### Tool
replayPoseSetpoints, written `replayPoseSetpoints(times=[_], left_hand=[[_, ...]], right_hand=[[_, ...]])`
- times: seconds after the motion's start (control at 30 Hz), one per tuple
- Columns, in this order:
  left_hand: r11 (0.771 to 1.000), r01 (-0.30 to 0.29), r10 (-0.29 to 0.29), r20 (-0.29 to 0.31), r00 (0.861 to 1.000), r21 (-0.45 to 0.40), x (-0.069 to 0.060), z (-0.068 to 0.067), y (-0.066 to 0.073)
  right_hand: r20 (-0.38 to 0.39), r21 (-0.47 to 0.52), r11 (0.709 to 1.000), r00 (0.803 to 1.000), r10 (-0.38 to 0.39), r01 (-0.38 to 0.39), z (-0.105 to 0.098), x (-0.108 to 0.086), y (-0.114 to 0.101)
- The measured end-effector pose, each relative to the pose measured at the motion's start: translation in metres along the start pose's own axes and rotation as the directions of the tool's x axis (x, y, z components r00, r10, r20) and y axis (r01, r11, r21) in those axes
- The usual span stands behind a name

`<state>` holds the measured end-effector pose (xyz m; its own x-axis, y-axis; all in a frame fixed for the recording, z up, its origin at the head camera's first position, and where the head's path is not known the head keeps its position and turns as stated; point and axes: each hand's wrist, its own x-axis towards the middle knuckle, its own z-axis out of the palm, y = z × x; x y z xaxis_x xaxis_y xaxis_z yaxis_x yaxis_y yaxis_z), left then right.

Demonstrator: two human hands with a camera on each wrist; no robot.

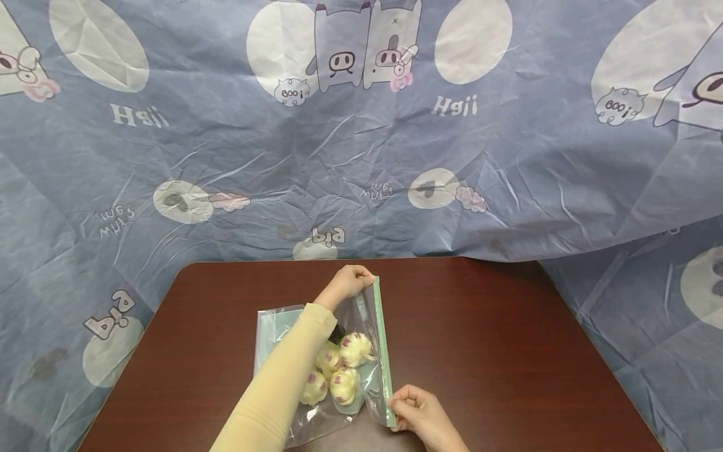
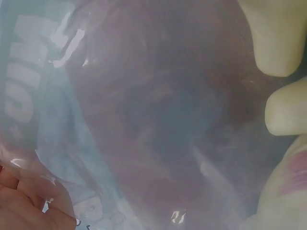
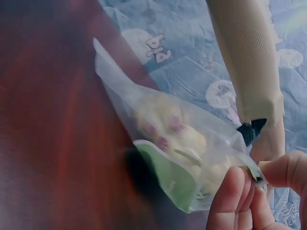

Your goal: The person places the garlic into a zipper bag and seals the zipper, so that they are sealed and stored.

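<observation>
A clear zip bag (image 1: 271,329) lies on the table with a green strip (image 1: 383,342) along its right-hand edge. Inside it are several garlic bulbs (image 1: 345,384), pale with purple patches. My left hand (image 1: 349,280) reaches across the bag and pinches the far end of the strip. At the near end my right hand (image 1: 422,414) pinches the strip's corner between thumb and fingers. In the right wrist view the bag (image 3: 120,96) hangs beside the right hand (image 3: 259,191), bulbs showing through the plastic. Bulb stems (image 2: 283,38) appear close up in the left wrist view.
The dark red-brown table (image 1: 497,351) extends on both sides of the bag. Behind it hangs a wrinkled blue cloth (image 1: 361,144) with cartoon prints, which also drops along both sides. The left sleeve (image 1: 277,383) covers part of the bag.
</observation>
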<state>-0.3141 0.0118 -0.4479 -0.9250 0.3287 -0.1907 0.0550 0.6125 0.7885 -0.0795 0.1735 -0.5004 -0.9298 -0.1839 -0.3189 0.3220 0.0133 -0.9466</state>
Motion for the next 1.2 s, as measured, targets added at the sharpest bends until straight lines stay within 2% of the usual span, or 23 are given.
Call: replayPoseSetpoints(times=[0.2, 0.4, 0.47, 0.57, 0.63, 0.73, 0.8, 0.93, 1.2], left_hand=[[0.999, -0.022, 0.021, 0.019, 1.000, 0.026, 0.000, 0.007, 0.000], [1.000, -0.017, 0.016, 0.048, 0.999, 0.026, -0.002, 0.014, 0.004], [1.000, -0.013, 0.012, 0.050, 0.999, 0.025, -0.002, 0.015, 0.005], [1.000, -0.014, 0.013, 0.047, 0.999, 0.027, -0.002, 0.016, 0.006], [1.000, -0.017, 0.016, 0.047, 0.999, 0.025, -0.002, 0.016, 0.007], [1.000, -0.026, 0.025, 0.041, 0.999, 0.017, -0.003, 0.018, 0.008], [1.000, -0.030, 0.030, 0.038, 0.999, 0.007, -0.003, 0.020, 0.009], [0.999, -0.044, 0.044, 0.035, 0.998, -0.013, -0.004, 0.023, 0.012], [0.997, -0.072, 0.072, -0.004, 0.997, -0.021, -0.008, 0.028, 0.014]], right_hand=[[0.056, 0.006, 1.000, 0.998, -0.008, 0.008, -0.001, -0.013, 0.009], [0.154, -0.067, 0.996, 0.987, -0.049, 0.060, -0.009, -0.013, 0.011], [0.148, -0.112, 0.991, 0.987, -0.057, 0.074, -0.013, -0.010, 0.010], [0.046, -0.158, 0.984, 0.996, -0.076, 0.083, -0.017, 0.000, 0.004], [-0.075, -0.155, 0.986, 0.994, -0.077, 0.065, -0.017, 0.009, -0.002], [-0.227, -0.138, 0.989, 0.970, -0.088, 0.058, -0.015, 0.026, -0.011], [-0.288, -0.154, 0.986, 0.951, -0.108, 0.066, -0.014, 0.037, -0.016], [-0.340, -0.213, 0.974, 0.929, -0.144, 0.073, -0.011, 0.052, -0.021], [-0.372, -0.286, 0.957, 0.916, -0.149, 0.039, -0.012, 0.060, -0.024]])
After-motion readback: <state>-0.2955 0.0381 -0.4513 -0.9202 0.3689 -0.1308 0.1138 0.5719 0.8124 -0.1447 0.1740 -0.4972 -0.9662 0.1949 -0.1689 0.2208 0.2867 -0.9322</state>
